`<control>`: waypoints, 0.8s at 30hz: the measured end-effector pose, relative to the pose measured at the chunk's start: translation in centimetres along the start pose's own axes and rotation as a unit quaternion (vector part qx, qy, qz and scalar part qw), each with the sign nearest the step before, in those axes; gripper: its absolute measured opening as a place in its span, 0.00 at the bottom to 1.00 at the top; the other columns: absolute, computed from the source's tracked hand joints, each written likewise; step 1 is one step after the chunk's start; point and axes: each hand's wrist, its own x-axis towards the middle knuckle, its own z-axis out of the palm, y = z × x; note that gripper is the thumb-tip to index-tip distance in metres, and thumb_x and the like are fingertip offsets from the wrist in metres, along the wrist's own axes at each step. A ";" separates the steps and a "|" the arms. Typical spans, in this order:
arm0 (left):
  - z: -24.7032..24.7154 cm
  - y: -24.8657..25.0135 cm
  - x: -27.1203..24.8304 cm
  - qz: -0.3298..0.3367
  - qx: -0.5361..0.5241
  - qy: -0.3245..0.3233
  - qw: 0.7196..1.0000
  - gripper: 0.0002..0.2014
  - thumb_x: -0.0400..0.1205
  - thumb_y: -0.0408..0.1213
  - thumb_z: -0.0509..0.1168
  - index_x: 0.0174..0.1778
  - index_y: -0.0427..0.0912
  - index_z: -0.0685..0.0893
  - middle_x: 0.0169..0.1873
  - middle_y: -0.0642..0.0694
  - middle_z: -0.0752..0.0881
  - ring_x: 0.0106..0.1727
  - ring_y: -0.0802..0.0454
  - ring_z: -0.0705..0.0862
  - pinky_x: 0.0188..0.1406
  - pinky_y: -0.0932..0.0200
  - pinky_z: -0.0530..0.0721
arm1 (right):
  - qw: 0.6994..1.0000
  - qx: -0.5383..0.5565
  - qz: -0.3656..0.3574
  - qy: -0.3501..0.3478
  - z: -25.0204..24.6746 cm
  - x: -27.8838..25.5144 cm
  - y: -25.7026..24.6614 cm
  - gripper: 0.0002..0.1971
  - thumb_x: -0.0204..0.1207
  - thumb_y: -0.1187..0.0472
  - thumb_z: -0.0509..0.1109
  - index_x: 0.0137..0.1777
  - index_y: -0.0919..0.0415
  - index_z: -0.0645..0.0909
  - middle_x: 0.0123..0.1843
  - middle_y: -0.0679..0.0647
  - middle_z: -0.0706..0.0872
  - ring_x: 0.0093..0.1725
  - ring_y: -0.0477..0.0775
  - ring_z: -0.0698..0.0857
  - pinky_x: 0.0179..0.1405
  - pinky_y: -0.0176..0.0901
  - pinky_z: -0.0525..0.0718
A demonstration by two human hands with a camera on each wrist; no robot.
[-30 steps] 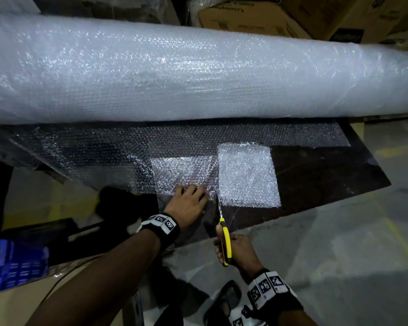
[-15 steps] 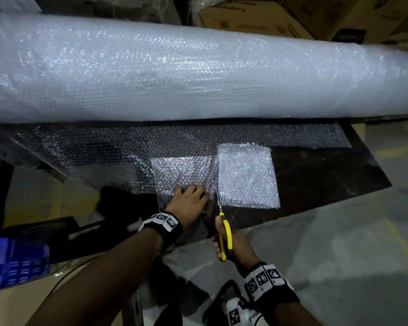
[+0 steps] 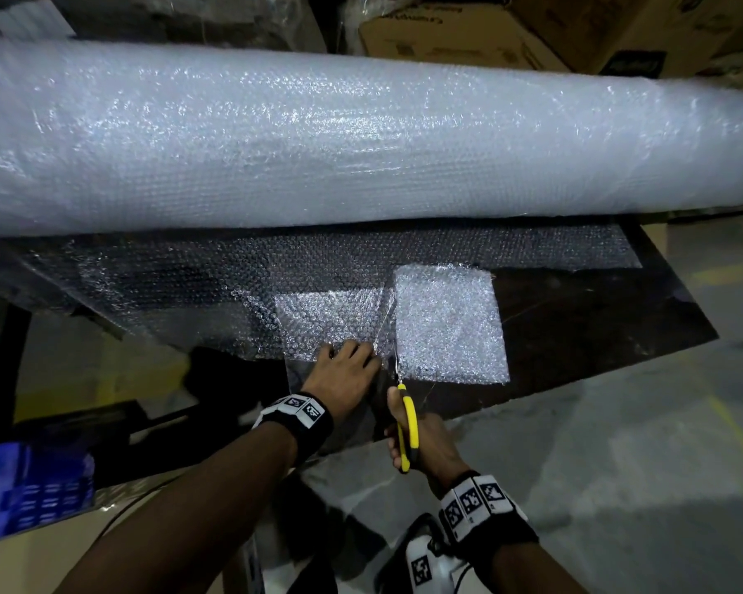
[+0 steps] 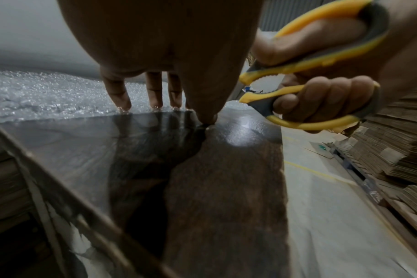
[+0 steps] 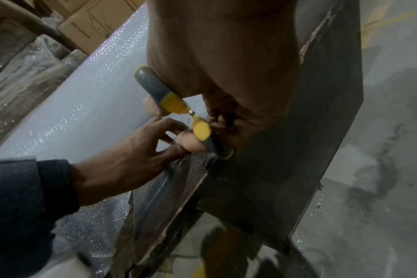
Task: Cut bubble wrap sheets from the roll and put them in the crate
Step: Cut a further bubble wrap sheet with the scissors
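Both hands worked the bubble wrap [image 3: 331, 319] on the table [image 3: 597, 336]: left hand [image 3: 344, 370] pressed flat just left of the cut line, right hand [image 3: 421, 439] gripping scissors [image 3: 406, 418], blades pointing toward the roll [image 3: 361, 135].

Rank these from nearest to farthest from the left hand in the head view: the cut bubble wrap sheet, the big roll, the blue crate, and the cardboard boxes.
From the left hand:
1. Cut bubble wrap sheet, just to its right on the dark table.
2. Big roll, lying across the table beyond the hand.
3. Blue crate, low at the far left edge.
4. Cardboard boxes, behind the roll at the top.
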 end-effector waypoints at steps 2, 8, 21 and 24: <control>0.0 0.0 0.0 -0.002 -0.003 0.000 1.000 0.20 0.89 0.43 0.52 0.78 0.46 0.68 0.77 0.43 0.66 0.77 0.41 0.65 0.71 0.32 0.65 | 1.000 -0.015 -0.011 0.009 0.0 0.2 0.1 0.30 0.76 0.40 0.74 0.33 0.70 0.79 0.21 0.61 0.78 0.16 0.55 0.76 0.15 0.37 0.71; 0.1 -0.1 0.1 -0.001 -0.011 0.002 1.000 0.20 0.89 0.43 0.52 0.79 0.46 0.68 0.78 0.44 0.65 0.78 0.42 0.64 0.71 0.33 0.65 | 1.000 0.010 0.009 -0.002 0.4 0.6 -0.2 0.34 0.72 0.32 0.72 0.30 0.68 0.81 0.25 0.63 0.79 0.20 0.56 0.77 0.20 0.39 0.75; 0.4 -1.1 2.5 -0.015 0.013 0.059 0.998 0.18 0.86 0.47 0.61 0.70 0.43 0.74 0.68 0.42 0.73 0.71 0.40 0.70 0.71 0.35 0.68 | 0.999 0.006 0.036 -0.040 -0.5 1.5 0.4 0.40 0.58 0.22 0.68 0.32 0.66 0.81 0.25 0.59 0.79 0.21 0.55 0.78 0.22 0.41 0.77; 0.2 -1.1 3.1 0.003 0.037 0.063 0.997 0.16 0.87 0.43 0.59 0.69 0.41 0.74 0.69 0.40 0.73 0.72 0.39 0.70 0.70 0.33 0.69 | 0.998 0.002 0.043 -0.050 -0.8 1.3 0.5 0.40 0.58 0.22 0.66 0.32 0.66 0.81 0.24 0.59 0.79 0.21 0.55 0.79 0.24 0.41 0.78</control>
